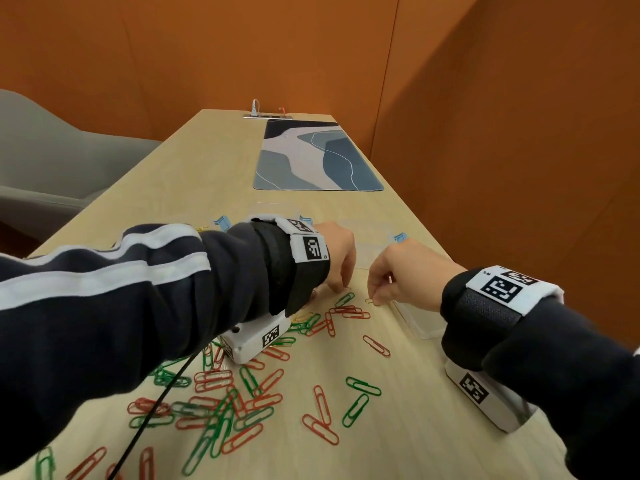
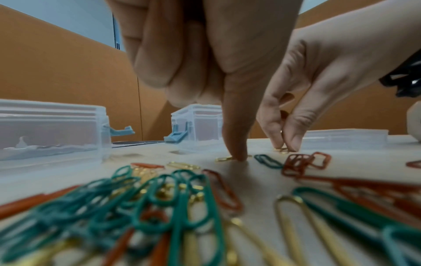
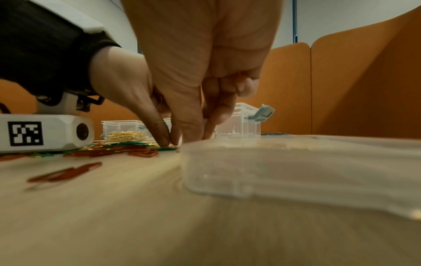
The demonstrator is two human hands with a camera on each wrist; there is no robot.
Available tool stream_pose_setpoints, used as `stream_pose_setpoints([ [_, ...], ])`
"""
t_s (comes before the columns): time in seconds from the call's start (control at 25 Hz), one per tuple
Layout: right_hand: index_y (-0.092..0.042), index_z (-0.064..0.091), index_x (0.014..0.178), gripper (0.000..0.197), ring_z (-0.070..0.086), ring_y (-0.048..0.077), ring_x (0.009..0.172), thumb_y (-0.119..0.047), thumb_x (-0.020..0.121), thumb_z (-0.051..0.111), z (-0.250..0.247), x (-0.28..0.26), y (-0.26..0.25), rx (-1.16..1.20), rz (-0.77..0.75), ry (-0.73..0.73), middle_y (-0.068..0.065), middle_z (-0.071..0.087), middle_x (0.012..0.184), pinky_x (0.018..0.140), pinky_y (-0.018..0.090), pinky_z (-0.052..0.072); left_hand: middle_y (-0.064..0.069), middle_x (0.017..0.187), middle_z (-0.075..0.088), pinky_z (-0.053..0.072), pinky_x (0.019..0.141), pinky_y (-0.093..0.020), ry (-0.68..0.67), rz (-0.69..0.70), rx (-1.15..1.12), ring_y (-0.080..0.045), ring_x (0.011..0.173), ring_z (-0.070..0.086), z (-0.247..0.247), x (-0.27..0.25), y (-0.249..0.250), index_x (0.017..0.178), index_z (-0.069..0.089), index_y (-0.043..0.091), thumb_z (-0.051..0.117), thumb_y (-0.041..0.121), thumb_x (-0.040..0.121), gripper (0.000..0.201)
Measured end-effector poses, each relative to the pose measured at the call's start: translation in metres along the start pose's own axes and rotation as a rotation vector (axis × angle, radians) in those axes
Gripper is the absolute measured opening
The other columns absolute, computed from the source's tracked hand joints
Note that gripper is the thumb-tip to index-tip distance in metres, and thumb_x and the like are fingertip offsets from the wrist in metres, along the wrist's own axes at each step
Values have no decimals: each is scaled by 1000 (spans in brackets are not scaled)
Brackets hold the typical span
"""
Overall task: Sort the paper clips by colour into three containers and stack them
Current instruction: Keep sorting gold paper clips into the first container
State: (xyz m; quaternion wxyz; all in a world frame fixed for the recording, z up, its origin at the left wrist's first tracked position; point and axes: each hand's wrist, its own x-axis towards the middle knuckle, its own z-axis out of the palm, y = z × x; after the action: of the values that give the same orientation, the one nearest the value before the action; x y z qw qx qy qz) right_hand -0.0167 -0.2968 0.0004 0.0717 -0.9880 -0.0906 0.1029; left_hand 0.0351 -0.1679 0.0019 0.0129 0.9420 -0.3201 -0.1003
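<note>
- Working at the far edge of a scatter of red, green and gold paper clips (image 1: 263, 393) lying flat on the pale wooden table (image 1: 398, 445), with many still unsorted.
- Pressing down with the left hand (image 1: 337, 251), one fingertip (image 2: 237, 154) pinning a gold clip (image 2: 224, 158) flat against the wood; other fingers curled in above it, clasping nothing that shows.
- Pinching with the right hand (image 1: 401, 271), thumb and forefinger closing on another gold clip (image 1: 370, 301) right at the table surface; a glint of gold wire showing between the fingertips (image 2: 293, 144).
- Waiting just beyond the hands: clear containers (image 2: 52, 129) with blue latches, one already holding gold clips (image 3: 124, 135); a clear lid (image 3: 307, 165) lying flat beside the right wrist.
- Judging the clips as very light, thin, stiff wire, smooth and likely slippery, lying too flat for an easy direct pick.
- Probably best sliding or tipping one end up with a fingertip, then nipping across the narrow width.
- Risking snags where clips overlap and interlock, so likely dragging neighbours along; favouring singles lying apart.
</note>
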Motion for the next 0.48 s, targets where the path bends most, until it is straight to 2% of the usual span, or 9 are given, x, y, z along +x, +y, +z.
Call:
stream_pose_setpoints([
  [0.12,-17,68,106,24,54,12,83,-22,82,69,0,2,1,2,28,10,-4,58,89,71,17,43,3,111,61,39,75,-21,6,-21,-30,-16,104,56,1,-3,-4,109,69,20,70,31,80,30],
  [0.2,-17,69,102,21,57,13,86,-22,82,69,1,3,1,19,45,-7,-4,60,89,79,21,45,1,110,64,40,66,-18,-29,-21,-48,-16,99,58,1,-1,-5,105,71,19,69,31,80,27],
  [0.28,-16,70,94,12,57,13,84,-20,83,68,3,1,1,41,36,-25,-3,63,88,78,22,44,-1,99,66,37,55,-15,-59,-32,-28,-16,88,57,2,0,-3,99,71,16,67,28,82,22],
  [0.36,-16,68,91,8,55,12,82,-19,86,64,5,0,-1,34,15,-68,-1,65,90,77,22,43,-1,90,63,42,59,-20,-115,-74,-15,-16,81,55,5,-5,-1,96,69,13,63,29,84,21],
  [0.44,-16,63,89,6,55,13,82,-21,89,59,6,-1,-2,-5,-5,-111,2,67,96,77,23,45,-2,90,63,47,71,-27,-174,-124,-24,-18,81,56,10,-10,1,91,66,13,60,34,85,22],
  [0.48,-17,61,88,7,55,14,83,-21,91,56,8,0,-3,-36,-12,-128,3,67,97,78,23,45,-4,92,63,46,75,-29,-185,-154,-41,-19,84,57,12,-14,3,93,65,12,56,37,87,27],
])
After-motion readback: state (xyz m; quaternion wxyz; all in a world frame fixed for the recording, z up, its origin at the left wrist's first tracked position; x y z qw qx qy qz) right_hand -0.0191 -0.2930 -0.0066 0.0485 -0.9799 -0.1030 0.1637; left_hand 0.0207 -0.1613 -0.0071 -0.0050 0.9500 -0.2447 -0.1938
